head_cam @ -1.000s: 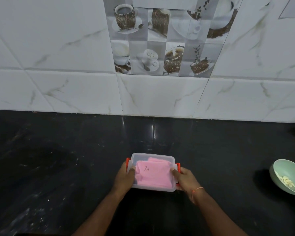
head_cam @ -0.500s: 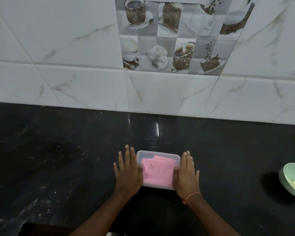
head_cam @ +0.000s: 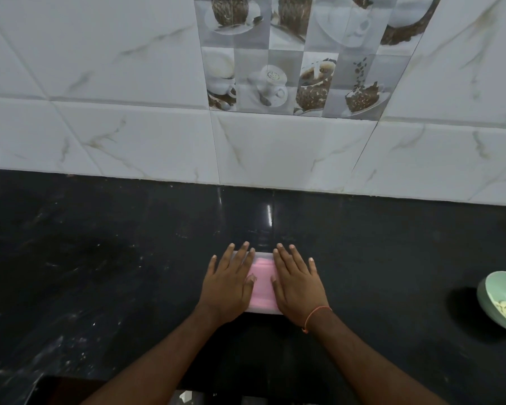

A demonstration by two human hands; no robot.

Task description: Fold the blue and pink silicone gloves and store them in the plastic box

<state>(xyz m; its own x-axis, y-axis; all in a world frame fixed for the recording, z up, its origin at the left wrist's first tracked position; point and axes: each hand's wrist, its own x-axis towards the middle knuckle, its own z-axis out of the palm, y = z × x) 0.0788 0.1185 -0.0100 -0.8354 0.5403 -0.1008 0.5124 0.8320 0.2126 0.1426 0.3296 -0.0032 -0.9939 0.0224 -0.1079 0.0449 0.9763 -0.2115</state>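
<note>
A clear plastic box (head_cam: 264, 310) sits on the black counter, its lid on. Through the lid a folded pink glove (head_cam: 263, 285) shows between my hands. No blue glove can be seen. My left hand (head_cam: 230, 283) lies flat, palm down, on the left half of the lid with fingers spread. My right hand (head_cam: 297, 283) lies flat on the right half, an orange thread around its wrist. Both hands cover most of the box and hide its side clips.
A pale green bowl (head_cam: 492, 296) with a few light pieces inside stands at the right edge of the black counter (head_cam: 100, 273). A white tiled wall (head_cam: 129, 135) rises behind. The counter's front edge runs along the bottom left.
My hands went from gripping the box's sides at the orange clips to lying flat beside it, then slid inward onto the lid. The view has tilted down and closer.
</note>
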